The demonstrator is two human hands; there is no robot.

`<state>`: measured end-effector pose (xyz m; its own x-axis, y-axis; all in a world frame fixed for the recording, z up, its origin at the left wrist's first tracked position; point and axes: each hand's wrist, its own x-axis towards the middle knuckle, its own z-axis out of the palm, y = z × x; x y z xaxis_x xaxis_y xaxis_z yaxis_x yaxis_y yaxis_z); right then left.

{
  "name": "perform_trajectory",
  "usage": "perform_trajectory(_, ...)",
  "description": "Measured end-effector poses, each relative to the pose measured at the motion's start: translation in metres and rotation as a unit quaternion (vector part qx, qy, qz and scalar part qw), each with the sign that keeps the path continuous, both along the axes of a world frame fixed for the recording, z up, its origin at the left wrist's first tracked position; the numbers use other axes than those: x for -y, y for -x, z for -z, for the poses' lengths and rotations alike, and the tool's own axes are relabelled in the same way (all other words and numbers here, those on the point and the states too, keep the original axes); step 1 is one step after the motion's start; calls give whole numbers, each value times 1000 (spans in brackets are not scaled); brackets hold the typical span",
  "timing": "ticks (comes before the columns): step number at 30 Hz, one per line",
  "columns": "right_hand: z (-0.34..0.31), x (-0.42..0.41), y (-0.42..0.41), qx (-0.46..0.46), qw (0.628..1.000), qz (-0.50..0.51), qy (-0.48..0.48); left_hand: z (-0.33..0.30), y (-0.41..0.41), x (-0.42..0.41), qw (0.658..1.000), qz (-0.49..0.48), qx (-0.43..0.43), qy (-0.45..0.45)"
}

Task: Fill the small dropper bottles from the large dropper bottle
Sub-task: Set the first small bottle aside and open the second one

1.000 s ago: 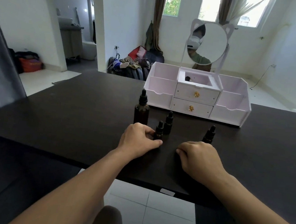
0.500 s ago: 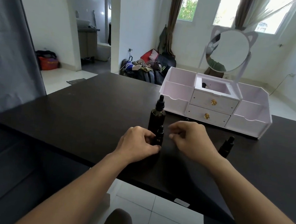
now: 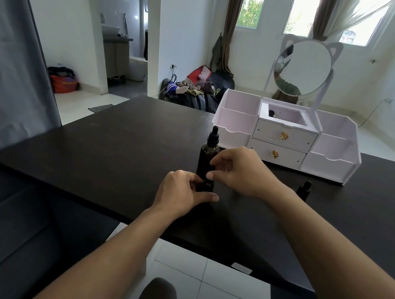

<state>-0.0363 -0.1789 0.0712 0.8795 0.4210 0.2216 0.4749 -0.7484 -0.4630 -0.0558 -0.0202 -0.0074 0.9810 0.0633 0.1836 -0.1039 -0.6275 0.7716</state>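
The large dark dropper bottle stands upright on the black table, its black dropper cap on. Just in front of it my left hand grips a small dark dropper bottle round its body. My right hand pinches that small bottle's black cap from above with thumb and fingers. Another small dropper bottle stands alone to the right, beyond my right wrist. A third small bottle seen earlier is hidden behind my right hand.
A white-pink desk organiser with two drawers and a round cat-ear mirror stands at the back right of the table. The table's near edge runs just below my forearms. A grey curtain hangs at the left.
My right hand left the table at the right and came over the small bottle in my left hand, closing on its cap. The camera turned left.
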Motion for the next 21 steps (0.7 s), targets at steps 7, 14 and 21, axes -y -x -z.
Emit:
perform_trajectory(7, 0, -10, 0, 14, 998, 24, 58, 0, 0, 1, 1000, -5, -9, -26)
perform_trajectory(14, 4, -17, -5, 20, 992, 13, 124, -1, -1, 4, 998, -10, 5, -70)
perform_trajectory(21, -1, -15, -1, 14, 985, -51, 164, 1, -1, 3, 997, -8, 14, -80)
